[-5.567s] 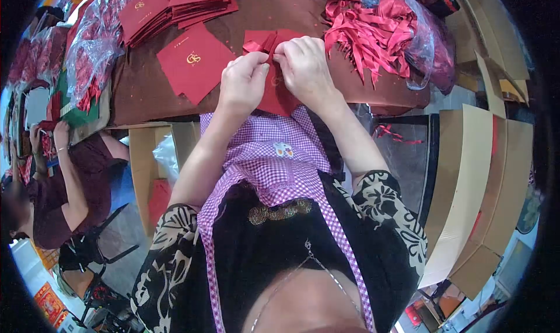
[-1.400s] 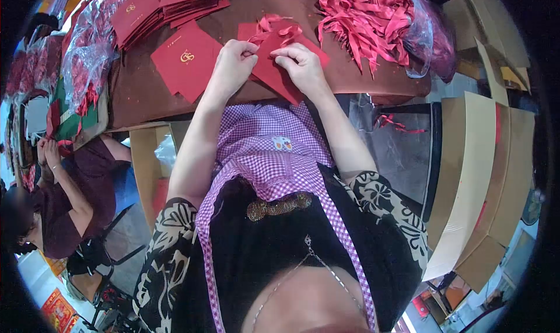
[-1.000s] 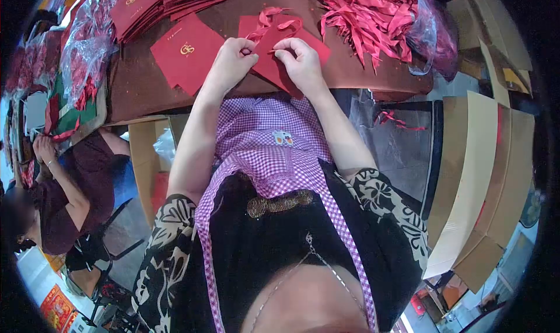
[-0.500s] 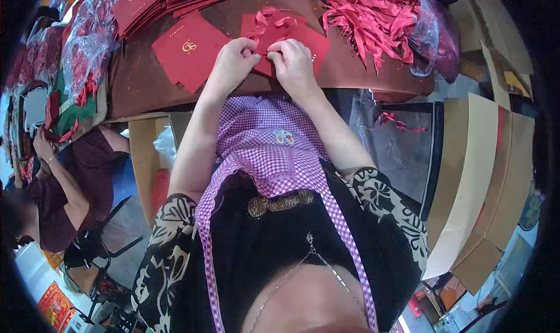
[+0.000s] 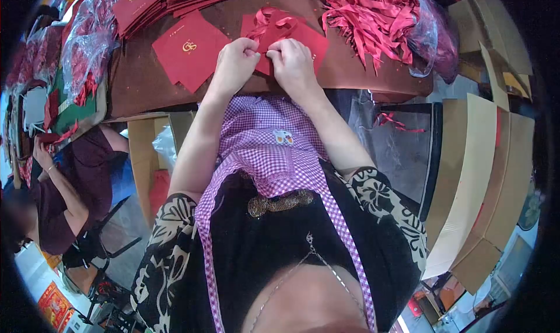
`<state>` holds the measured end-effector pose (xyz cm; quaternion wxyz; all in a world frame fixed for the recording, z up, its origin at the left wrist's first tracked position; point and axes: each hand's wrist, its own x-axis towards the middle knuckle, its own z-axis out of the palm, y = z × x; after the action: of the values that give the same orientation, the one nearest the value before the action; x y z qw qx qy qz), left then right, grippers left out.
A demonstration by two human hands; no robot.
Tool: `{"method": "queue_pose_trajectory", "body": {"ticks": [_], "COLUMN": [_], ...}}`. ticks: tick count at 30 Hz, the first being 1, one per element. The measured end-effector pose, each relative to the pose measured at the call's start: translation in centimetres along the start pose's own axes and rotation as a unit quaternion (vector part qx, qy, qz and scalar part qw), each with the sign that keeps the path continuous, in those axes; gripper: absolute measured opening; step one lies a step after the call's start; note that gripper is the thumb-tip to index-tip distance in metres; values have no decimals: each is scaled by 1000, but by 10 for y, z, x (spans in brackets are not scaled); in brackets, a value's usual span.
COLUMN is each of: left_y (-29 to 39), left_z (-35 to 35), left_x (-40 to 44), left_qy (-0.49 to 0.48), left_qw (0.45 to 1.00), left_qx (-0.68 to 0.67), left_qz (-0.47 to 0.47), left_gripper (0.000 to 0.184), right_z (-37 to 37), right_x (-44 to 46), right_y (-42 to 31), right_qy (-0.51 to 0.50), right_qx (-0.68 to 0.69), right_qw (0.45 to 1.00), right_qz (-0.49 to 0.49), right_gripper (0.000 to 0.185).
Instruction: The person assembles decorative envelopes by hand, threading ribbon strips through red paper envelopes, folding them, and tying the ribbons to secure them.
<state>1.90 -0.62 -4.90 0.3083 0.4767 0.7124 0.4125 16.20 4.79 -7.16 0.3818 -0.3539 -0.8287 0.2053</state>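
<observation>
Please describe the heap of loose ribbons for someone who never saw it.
On the brown table, look right of the right hand. The red ribbon heap lies there, against crumpled clear plastic. Unlike the flat red cards, it is a shiny tangle.

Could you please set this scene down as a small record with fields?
left hand: fingers pinched at the red paper item; exact grip hidden
right hand: fingers pinched close beside the left hand, not visibly touching it
red paper item: flat on the table, under both hands
ribbon: pink-red, looped just beyond the hands
gold-marked red sheet: to the left, flat
ribbon pile: to the right, loose
table: brown-covered
co-worker: far left, hand raised to something red
</observation>
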Motion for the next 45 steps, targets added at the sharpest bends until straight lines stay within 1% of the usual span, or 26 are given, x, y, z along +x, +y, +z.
{"method": "queue_pose_trajectory", "body": {"ticks": [2, 5, 7, 8, 10, 11, 13, 14, 15, 17, 18, 19, 21, 22, 25, 26, 29, 30, 33, 34, 36, 37, 39, 40, 43, 45], "left_y": [-2, -6, -5, -4, 4, 5, 6, 5, 5, 6, 5, 5, 6, 7, 10, 11, 14, 16, 19, 18, 16, 13, 6, 7, 0, -5], "left_z": [1, 3, 5, 5, 6, 8, 11, 11, 9, 7, 5, 5, 5, 5, 5, 5, 3, 3, 1, 0, -2, -3, -7, -10, -8, -7], "left_x": [0, 0, 0, -1, -4, -4, -4, -3, -2, -1, 0, 0, 0, -1, -1, -1, -4, -5, -7, -7, -6, -5, 2, 6, 19, 24], "left_qy": [2, 6, 14, 14, 35, 36, 64, 52, 54, 43, 43, 44, 47, 46, 48, 39, 31, 31, 22, 22, 5, 6, -17, -38, -63, -80], "left_qw": [1000, 1000, 1000, 1000, 998, 998, 993, 996, 996, 998, 997, 997, 997, 997, 997, 997, 997, 996, 996, 996, 995, 995, 987, 987, 983, 983], "left_qx": [-2, -10, -4, -4, 45, 45, 79, 47, 46, 36, 39, 39, 30, 29, 42, 39, 31, 25, 52, 52, 20, 20, 27, 51, 68, 75], "left_qz": [5, 13, 7, 8, 33, 33, 64, 47, 48, 33, 44, 44, 47, 47, 53, 54, 69, 82, 76, 76, 95, 95, 159, 149, 158, 147], "left_gripper": [21, 22, 22, 22, 21, 21, 21, 20, 20, 21, 22, 22, 23, 23, 23, 23, 23, 23, 22, 22, 22, 22, 21, 21, 22, 24], "right_z": [-3, -4, -3, -5, -11, -11, -11, -15, -17, -20, -28, -33, -42, -49, -47, -43, -34, -31, -25, -23, -20, -21, -24, -25, -29, -28], "right_x": [1, 2, 3, 4, 8, 9, 11, 12, 13, 16, 19, 20, 21, 21, 19, 16, 13, 12, 7, 6, 5, 6, 7, 7, 9, 8], "right_y": [-4, -6, -6, -7, -13, -14, -16, -14, -12, -7, -14, -14, -15, -20, -18, -15, -15, -16, -16, -13, -8, -7, -4, -4, -2, -1], "right_qy": [-6, -1, -16, -15, -34, -34, -53, -77, -76, -81, -123, -123, -156, -154, -171, -147, -129, -103, -79, -79, -34, -34, -41, -46, -50, -35], "right_qx": [-24, -63, -137, -137, -188, -189, -215, -194, -194, -45, -27, -27, -7, -25, -65, -61, -89, -108, -119, -119, -66, -66, -56, -54, -58, -42], "right_qw": [1000, 997, 986, 986, 972, 972, 964, 968, 968, 993, 992, 992, 988, 988, 983, 987, 987, 987, 987, 987, 994, 994, 994, 994, 993, 994], "right_qz": [-10, -50, -94, -95, -135, -136, -150, -137, -139, -72, -8, -9, 5, 21, 7, -24, -32, -55, -74, -74, -76, -77, -85, -79, -94, -98], "right_gripper": [11, 11, 9, 9, 8, 8, 8, 9, 9, 15, 20, 20, 21, 19, 19, 15, 15, 15, 14, 14, 12, 12, 11, 10, 10, 10]}}
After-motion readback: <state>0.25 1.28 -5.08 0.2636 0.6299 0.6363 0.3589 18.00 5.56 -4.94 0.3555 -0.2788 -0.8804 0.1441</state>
